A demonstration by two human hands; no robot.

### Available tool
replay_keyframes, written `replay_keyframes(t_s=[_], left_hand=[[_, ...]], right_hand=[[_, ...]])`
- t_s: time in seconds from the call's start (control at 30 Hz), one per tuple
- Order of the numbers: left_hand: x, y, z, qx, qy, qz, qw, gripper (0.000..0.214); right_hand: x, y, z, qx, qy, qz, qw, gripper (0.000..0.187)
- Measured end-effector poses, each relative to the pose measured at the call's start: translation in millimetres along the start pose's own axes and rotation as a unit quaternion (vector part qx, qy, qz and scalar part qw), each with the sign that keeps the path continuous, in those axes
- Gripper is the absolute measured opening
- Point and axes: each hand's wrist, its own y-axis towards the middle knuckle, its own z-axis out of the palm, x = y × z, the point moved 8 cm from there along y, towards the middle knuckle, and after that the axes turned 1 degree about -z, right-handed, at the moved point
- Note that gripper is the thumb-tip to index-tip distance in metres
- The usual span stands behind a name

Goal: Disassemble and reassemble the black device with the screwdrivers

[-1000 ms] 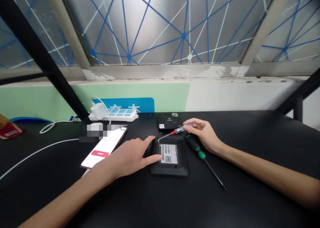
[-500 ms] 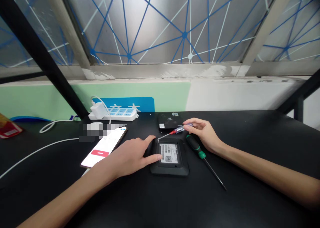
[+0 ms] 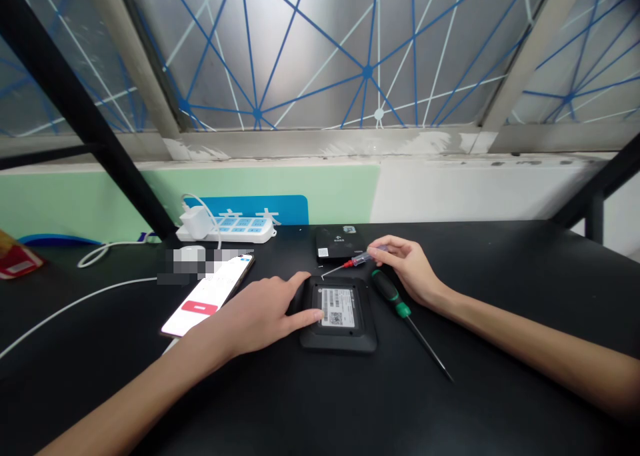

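Resting our left hand (image 3: 257, 313) open on a flat black device (image 3: 339, 341), we spread the fingers across its casing beside a barcode label (image 3: 335, 308), gripping nothing. Our right hand (image 3: 407, 269) pinches a small screwdriver (image 3: 361, 260) with a clear, red-collared handle between thumb and fingertips, its thin shaft slanting down to the device's upper edge (whether the tip touches, we cannot tell). The device lies on a black table (image 3: 500, 263), just below a second black box (image 3: 335, 243). A green-and-black screwdriver (image 3: 393, 303) lies just to its right, near our right wrist. To the left, a smartphone (image 3: 205, 296) shows a red on-screen button beside our left wrist. Farther back, a white power strip (image 3: 225, 231) carries a white charger (image 3: 197, 221), and a white cable (image 3: 75, 313) runs away leftward across the table.
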Motion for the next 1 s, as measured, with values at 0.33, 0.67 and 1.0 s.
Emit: replay_keyframes(t_s=[0.33,0.67,1.0], left_hand=[[-2,1,0.1,0.006,-0.006,0.005,1.000,0.076],[9,1,-3.4,0.036,0.005,-0.021,0.999,0.069],[14,2,-1.5,0.046,-0.021,-0.030,0.998,0.072]], right_hand=[[3,0,0,-0.012,0.056,0.013,0.998,0.026],[2,1,-7,-0.044,0.112,0.015,0.993,0.024],[-1,3,-13,-0.078,0.145,-0.003,0.986,0.020]])
